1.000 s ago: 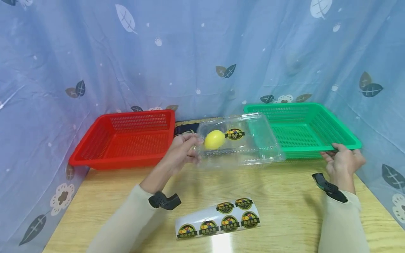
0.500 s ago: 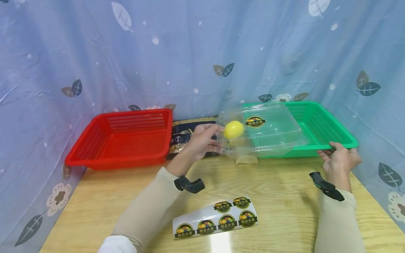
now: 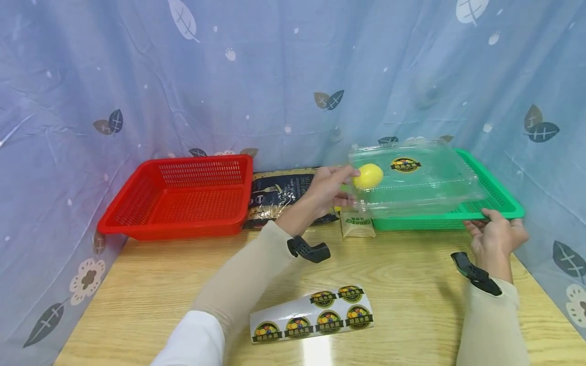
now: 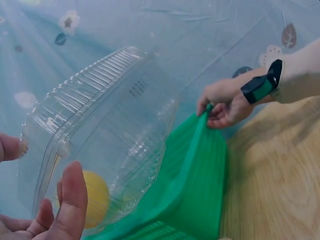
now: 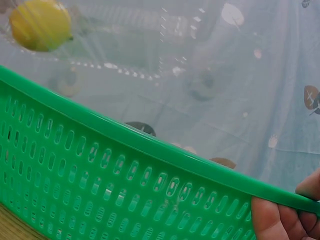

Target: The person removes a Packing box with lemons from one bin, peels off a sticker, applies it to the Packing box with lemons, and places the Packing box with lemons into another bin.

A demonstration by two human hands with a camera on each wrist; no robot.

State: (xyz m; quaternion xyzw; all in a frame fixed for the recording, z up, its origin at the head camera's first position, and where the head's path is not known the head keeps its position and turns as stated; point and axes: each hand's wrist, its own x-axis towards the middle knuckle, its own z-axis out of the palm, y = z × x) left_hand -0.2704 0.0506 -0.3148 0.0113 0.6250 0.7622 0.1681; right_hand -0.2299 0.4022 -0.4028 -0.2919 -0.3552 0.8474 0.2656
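Note:
My left hand point(image 3: 330, 189) grips the left end of a clear plastic clamshell box point(image 3: 426, 178), with the thumb on one side and fingers on the other in the left wrist view. Inside the box a yellow lemon point(image 3: 369, 176) lies against the held end, and a round fruit sticker point(image 3: 405, 164) is on the lid. The box hangs over the green basket point(image 3: 492, 216), its far end tilted a little. My right hand point(image 3: 498, 235) pinches the basket's front rim near the right corner. Through the clear plastic the basket's inside shows partly.
A red basket point(image 3: 201, 203) stands at the left. Between the baskets lies a dark printed food bag point(image 3: 279, 193), with a small pale packet point(image 3: 357, 224) beside it. A sheet of round stickers point(image 3: 316, 317) lies on the wooden table point(image 3: 403, 284) in front. A blue curtain point(image 3: 274, 76) hangs behind.
My left hand has carried the box with the lemon to the right and slightly up, from between the baskets to over the green one. The right hand keeps its hold on the rim.

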